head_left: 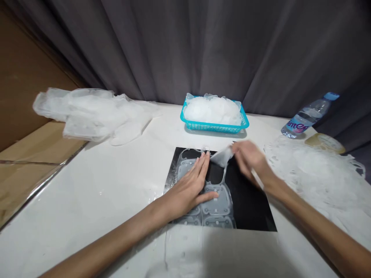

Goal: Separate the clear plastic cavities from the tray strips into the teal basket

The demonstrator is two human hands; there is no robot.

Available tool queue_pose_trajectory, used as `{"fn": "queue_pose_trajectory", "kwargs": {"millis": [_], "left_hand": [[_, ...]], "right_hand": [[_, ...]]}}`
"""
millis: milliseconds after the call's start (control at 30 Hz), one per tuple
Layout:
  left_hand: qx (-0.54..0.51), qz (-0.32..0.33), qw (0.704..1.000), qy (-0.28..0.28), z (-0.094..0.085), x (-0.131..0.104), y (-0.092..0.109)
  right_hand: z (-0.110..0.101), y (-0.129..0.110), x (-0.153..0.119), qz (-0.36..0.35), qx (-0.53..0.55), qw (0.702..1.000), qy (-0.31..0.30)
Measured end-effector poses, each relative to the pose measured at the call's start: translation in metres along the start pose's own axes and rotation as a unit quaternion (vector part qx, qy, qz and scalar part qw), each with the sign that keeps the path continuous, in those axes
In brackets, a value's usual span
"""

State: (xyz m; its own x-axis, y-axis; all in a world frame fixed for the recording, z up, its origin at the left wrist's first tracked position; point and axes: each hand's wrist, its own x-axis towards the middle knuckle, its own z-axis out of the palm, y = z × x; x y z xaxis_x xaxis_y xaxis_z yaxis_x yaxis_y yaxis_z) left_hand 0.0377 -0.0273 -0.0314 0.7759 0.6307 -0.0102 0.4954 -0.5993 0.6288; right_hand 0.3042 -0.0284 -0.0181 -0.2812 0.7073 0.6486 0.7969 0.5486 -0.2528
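Note:
A translucent moulded sheet [218,204] with several rounded rectangular pads lies partly on a black mat [249,204] and runs past its near edge. My left hand [193,183] presses flat on the sheet, fingers stretched out and thumb apart, covering some of the pads. Over the mat's far side, my right hand [251,160] is closed, pinching a translucent pad [223,156] by its right end. This pad is lifted and tilted, beside a gap in the sheet's thin outer frame through which the black mat shows. The right fingers are slightly blurred.
Behind the mat stands a turquoise basket [214,126] heaped with translucent pieces. Clear plastic sheets [98,116] lie at the back left. On the right are a pile of stringy translucent scraps [321,177], a water bottle [304,117] and a yellowish round item [326,143]. Cardboard [37,146] borders the left.

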Motion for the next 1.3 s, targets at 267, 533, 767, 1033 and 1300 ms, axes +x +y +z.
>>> {"fn": "queue_pose_trajectory", "kwargs": {"millis": [267,533,767,1033,1300], "left_hand": [[-0.040,-0.015,0.999,-0.013,-0.007,-0.003,-0.001],[-0.278,-0.094,0.951,0.099,-0.009,0.006,-0.002],[-0.375,-0.090,0.912,0.140,-0.018,0.021,-0.002],[-0.499,-0.146,0.835,0.180,-0.022,0.021,-0.002],[-0.482,-0.129,0.844,0.199,-0.022,0.023,-0.002]], "right_hand": [[-0.013,0.008,0.053,0.127,0.080,0.988,-0.021],[-0.032,-0.021,0.051,0.143,0.312,0.916,-0.207],[-0.036,-0.026,0.051,0.169,0.341,0.890,-0.253],[-0.023,-0.023,0.039,0.204,0.233,0.939,-0.150],[0.013,-0.032,0.022,0.058,0.246,0.948,-0.191]]}}
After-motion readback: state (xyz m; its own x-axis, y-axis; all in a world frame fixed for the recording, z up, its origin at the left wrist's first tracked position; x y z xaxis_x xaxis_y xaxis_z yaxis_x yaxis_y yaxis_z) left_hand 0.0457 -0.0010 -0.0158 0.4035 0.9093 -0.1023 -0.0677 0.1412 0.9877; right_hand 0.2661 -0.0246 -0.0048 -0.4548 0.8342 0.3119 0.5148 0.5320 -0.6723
